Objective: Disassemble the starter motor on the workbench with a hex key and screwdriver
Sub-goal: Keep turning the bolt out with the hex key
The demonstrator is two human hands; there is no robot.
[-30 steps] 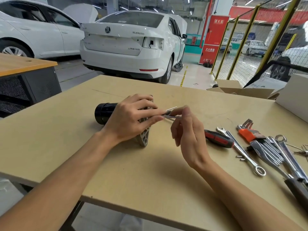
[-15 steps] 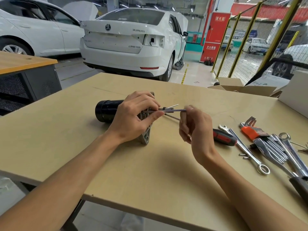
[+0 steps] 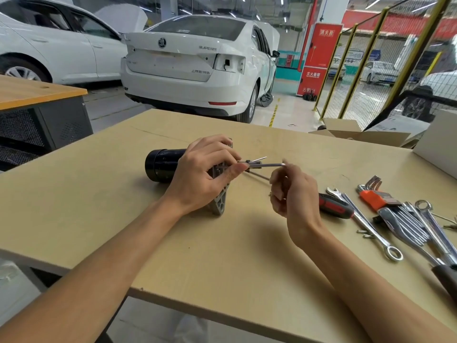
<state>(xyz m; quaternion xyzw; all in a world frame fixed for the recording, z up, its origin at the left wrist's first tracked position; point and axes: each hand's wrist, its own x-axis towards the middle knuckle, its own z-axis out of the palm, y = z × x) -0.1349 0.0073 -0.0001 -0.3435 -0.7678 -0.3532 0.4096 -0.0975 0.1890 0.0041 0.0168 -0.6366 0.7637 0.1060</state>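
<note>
- Left hand (image 3: 200,174) is wrapped over the grey end bracket of the starter motor (image 3: 163,165), with its fingertips pinched on the near end of a long thin hex key (image 3: 265,165).
- Right hand (image 3: 294,194) is held just right of the motor, fingers curled; the far end of the hex key is met by its fingertips, but whether it is gripped cannot be told, as that end is blurred.
- The starter motor is laid on its side near the middle of the desk (image 3: 99,206), black cylinder pointing left.
- A red-and-black screwdriver (image 3: 333,205) is partly hidden behind the right hand, lying on the desk.
- Spanners (image 3: 366,224) and an orange-holdered hex key set (image 3: 376,196) are spread further right.
- A white car (image 3: 193,63) is parked beyond the desk's far edge.
</note>
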